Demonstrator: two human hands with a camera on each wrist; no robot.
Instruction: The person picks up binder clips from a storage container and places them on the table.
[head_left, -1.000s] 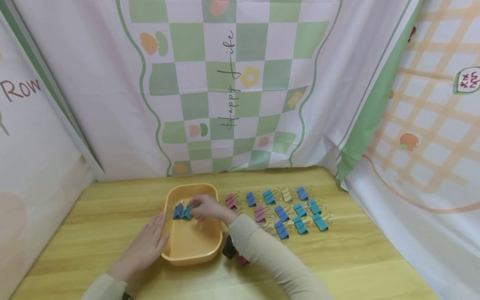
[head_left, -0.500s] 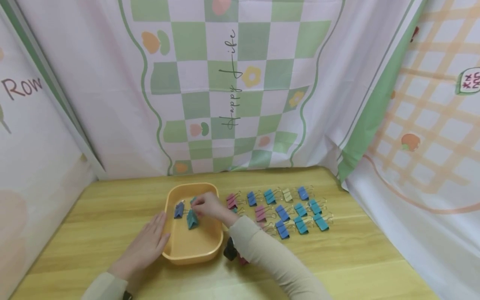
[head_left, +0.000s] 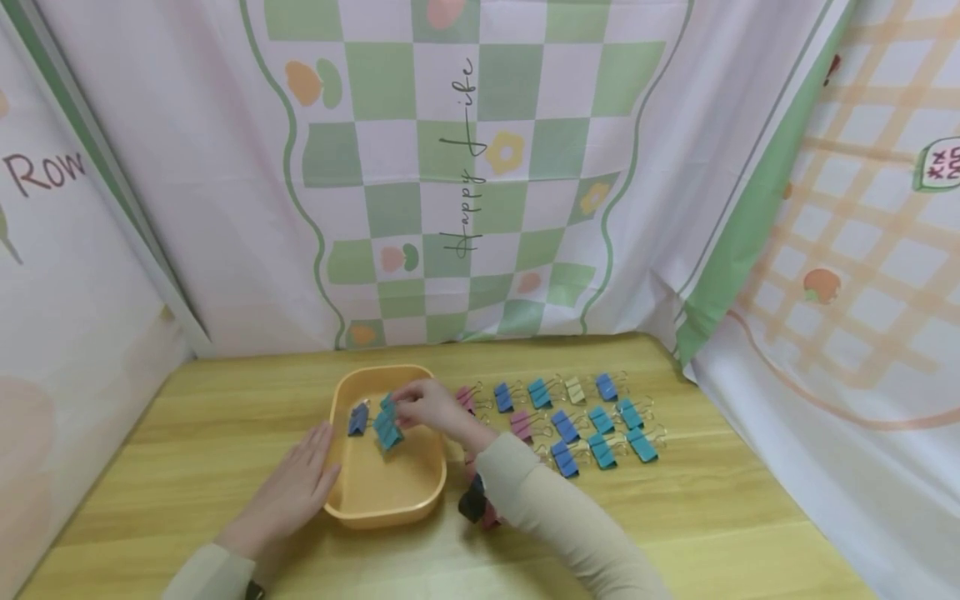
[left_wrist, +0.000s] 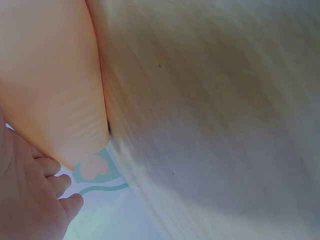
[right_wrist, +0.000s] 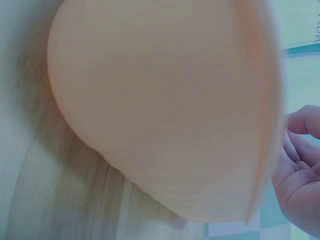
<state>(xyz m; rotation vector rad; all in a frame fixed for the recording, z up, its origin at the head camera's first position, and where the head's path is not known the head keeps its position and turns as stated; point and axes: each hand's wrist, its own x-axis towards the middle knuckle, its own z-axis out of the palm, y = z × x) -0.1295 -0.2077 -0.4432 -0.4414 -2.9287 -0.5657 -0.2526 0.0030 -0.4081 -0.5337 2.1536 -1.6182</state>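
A yellow-orange plastic basin (head_left: 386, 500) stands on the wooden table. My left hand (head_left: 292, 483) rests against its left rim, fingers extended; in the left wrist view those fingers (left_wrist: 59, 184) lie beside the outer wall. Over the basin's right side, my right hand (head_left: 435, 408) pinches a teal binder clip (head_left: 387, 432), apparently by its wire handle, which the fingers partly hide. Just behind it shows another teal clip (head_left: 387, 403), and a blue binder clip (head_left: 358, 419) lies to the left inside the basin. The right wrist view has the basin wall covering the clips.
Right of the basin, several blue, teal, pink and yellow binder clips (head_left: 565, 426) lie in rough rows on the table (head_left: 712, 517). A black object (head_left: 472, 500) shows beside the right sleeve. Patterned curtains (head_left: 480, 167) hang behind and at the sides.
My right hand has shifted slightly up and right. The teal clip under it was separated from the blue one and has turned, moving a little right. The left hand stays in place.
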